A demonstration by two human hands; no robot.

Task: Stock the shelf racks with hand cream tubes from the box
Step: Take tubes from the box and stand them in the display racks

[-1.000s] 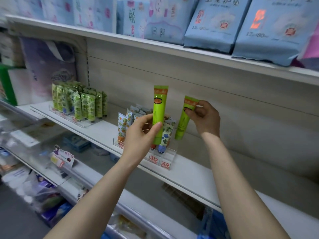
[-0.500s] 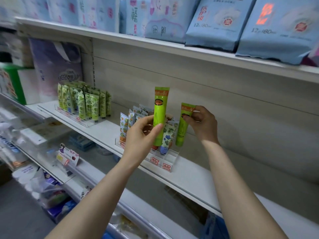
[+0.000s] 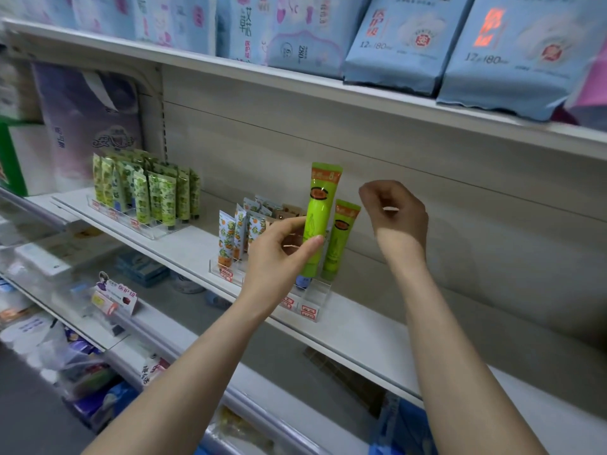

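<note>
Tubes point(image 3: 144, 195) fill the far-left display. Left hand point(image 3: 279, 254), arm reaching up, pinches a tall tube point(image 3: 320, 211) upright between thumb and fingers above the rack point(image 3: 317, 295). A second tube point(image 3: 340, 239) stands at the rack's right end. Right hand point(image 3: 394, 211) hovers just beside it, fingers loosely curled, holding nothing.

I see one lime-green hand cream tube point(image 3: 320, 218) upright, pinched in my left grip point(image 3: 277, 257); a second green tube point(image 3: 340, 241) stands just beside it, crimp end up, in the clear rack point(image 3: 317, 295).
</note>
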